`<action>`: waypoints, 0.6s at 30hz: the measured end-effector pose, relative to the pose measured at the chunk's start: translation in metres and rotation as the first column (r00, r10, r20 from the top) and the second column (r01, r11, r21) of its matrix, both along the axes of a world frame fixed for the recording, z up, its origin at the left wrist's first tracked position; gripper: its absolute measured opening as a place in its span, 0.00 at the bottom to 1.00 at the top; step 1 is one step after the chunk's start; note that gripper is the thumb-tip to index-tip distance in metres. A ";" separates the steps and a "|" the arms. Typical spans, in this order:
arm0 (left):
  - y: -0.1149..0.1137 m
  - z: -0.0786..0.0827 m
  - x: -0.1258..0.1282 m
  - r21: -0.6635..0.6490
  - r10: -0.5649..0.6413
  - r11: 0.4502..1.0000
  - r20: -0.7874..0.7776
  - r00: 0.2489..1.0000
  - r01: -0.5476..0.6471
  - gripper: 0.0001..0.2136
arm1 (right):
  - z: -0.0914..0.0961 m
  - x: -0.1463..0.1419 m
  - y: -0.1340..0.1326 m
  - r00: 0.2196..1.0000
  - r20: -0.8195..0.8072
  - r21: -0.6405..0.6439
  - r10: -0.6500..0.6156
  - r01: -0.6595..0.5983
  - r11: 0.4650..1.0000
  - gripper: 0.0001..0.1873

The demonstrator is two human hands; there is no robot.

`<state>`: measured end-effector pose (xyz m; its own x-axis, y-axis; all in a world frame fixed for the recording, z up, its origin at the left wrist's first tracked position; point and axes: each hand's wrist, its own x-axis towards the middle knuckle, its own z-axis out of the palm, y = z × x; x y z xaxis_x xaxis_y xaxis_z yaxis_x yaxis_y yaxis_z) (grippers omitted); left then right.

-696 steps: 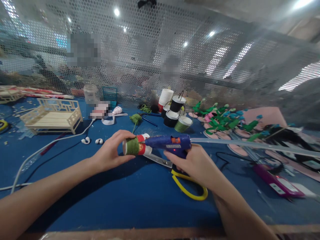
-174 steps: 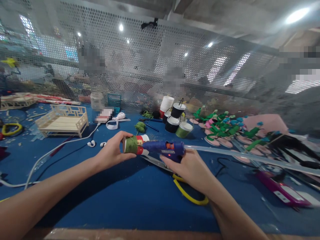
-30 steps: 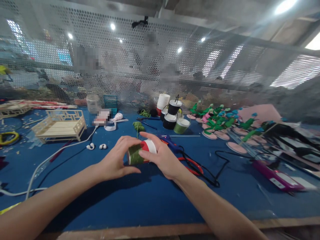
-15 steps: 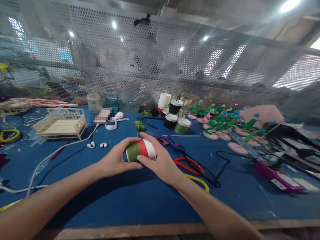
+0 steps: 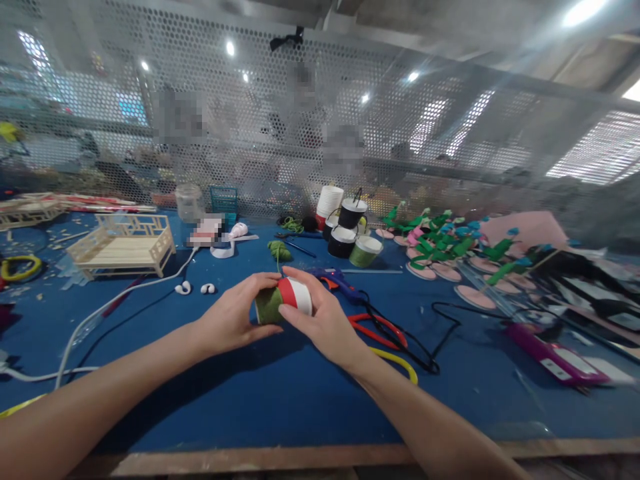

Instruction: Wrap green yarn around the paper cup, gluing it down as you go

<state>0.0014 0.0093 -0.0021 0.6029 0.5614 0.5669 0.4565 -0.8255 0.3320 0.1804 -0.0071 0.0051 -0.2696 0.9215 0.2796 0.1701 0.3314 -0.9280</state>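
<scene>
A paper cup [image 5: 301, 296] lies on its side between my hands, just above the blue table. Green yarn [image 5: 269, 305] wraps its left part; a red band and a white part show on the right. My left hand [image 5: 231, 315] is closed around the yarn-covered end, thumb below and fingers on top. My right hand [image 5: 323, 320] grips the red and white part, thumb on the near side. A green strand runs from the cup up to a small yarn ball [image 5: 279, 251] on the table behind.
A glue gun [image 5: 340, 283] and red-handled scissors [image 5: 377, 331] lie right of my hands. Behind stand yarn-wrapped cups [image 5: 366, 251] and a white cup stack [image 5: 331, 200]. A small wooden bed [image 5: 123, 247] and earphones [image 5: 184, 288] are left; green flower pieces [image 5: 445, 247] and a purple device [image 5: 555, 353] right.
The cup has turned slightly in my hands, and the yarn strand near its top has shifted a little. Both hands keep hold of it in nearly the same place.
</scene>
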 end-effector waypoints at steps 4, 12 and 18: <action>0.000 0.000 -0.001 0.033 0.039 0.999 -0.017 0.999 -0.038 0.24 | 0.000 0.000 -0.001 1.000 -0.009 -0.022 -0.016 0.016 1.000 0.27; -0.001 0.003 0.000 0.049 0.037 0.998 -0.007 0.999 -0.037 0.23 | -0.002 -0.002 -0.002 0.999 -0.036 0.042 -0.001 0.002 0.999 0.20; -0.002 0.006 0.000 0.092 0.049 0.995 -0.028 0.998 -0.046 0.23 | -0.004 -0.001 0.000 0.999 -0.053 0.047 -0.004 0.007 0.999 0.21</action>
<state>0.0017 0.0076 0.0041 0.5946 0.5367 0.5987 0.5048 -0.8287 0.2415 0.1798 -0.0075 0.0009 -0.2480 0.9085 0.3363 0.1228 0.3738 -0.9193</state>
